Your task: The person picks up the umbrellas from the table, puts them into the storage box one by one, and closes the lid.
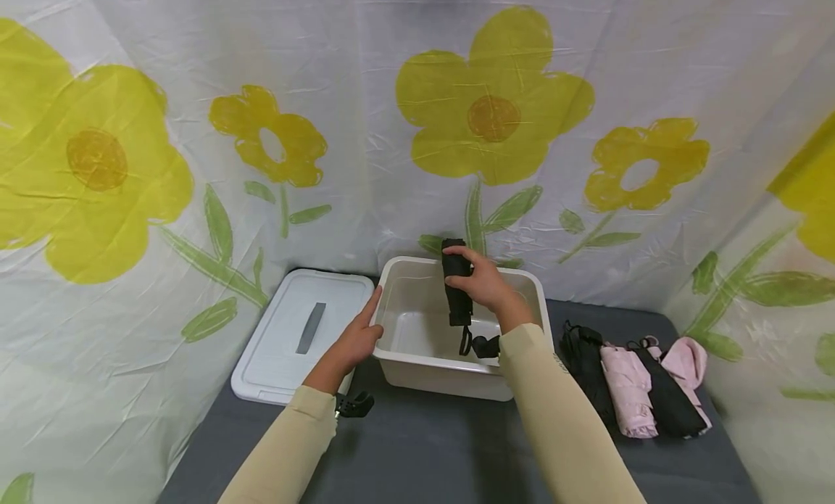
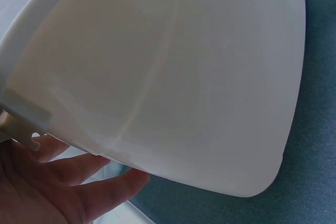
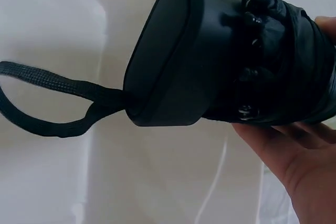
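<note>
A black folded umbrella (image 1: 458,304) hangs over the white storage bin (image 1: 443,372), held by my right hand (image 1: 485,283). Its fingers and thumb wrap the folded fabric, and the handle end points down toward the bin's inside. In the right wrist view the umbrella's smooth handle (image 3: 173,56) and its loop strap (image 3: 58,85) show clearly against the bin's pale wall. My left hand (image 1: 352,341) grips the bin at its left rim. From the left wrist its fingers (image 2: 113,190) appear against the outer wall.
A white lid (image 1: 270,359) with a grey handle (image 1: 311,328) lies left of the bin. To the right, several folded black and pink umbrellas (image 1: 628,391) lie side by side on the dark grey surface (image 1: 417,446). A flower-printed curtain (image 1: 365,127) stands right behind the bin.
</note>
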`<action>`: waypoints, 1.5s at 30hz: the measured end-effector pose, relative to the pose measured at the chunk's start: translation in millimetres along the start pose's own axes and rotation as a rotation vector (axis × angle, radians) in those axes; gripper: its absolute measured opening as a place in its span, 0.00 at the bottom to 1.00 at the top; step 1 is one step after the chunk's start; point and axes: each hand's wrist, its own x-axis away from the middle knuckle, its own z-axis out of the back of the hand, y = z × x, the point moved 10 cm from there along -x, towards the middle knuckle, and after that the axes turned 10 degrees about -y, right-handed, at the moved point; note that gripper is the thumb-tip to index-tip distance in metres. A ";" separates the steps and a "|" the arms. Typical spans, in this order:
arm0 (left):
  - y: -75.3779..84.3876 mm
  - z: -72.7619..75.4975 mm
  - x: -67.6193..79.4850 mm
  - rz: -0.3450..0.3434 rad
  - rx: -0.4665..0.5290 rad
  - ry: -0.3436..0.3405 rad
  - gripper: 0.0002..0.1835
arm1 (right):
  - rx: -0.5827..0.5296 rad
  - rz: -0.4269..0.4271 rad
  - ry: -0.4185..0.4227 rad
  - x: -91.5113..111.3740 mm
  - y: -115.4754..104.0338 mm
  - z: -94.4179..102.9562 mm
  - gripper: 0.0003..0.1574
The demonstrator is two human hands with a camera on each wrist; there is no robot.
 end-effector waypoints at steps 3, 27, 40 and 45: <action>-1.4 0.8 -0.2 0.006 0.002 0.011 0.44 | 0.013 0.005 -0.017 -4.6 -1.3 -9.0 0.36; 1.3 7.5 0.5 0.010 -0.017 0.039 0.44 | 0.081 -0.021 -0.310 -26.4 -4.3 -65.0 0.37; -3.4 2.8 -0.1 0.025 -0.005 0.048 0.44 | 0.188 -0.142 -0.439 -34.2 13.3 -80.2 0.37; -3.0 1.7 2.0 0.019 0.001 0.053 0.44 | 0.143 -0.175 -0.462 -36.5 26.2 -88.7 0.37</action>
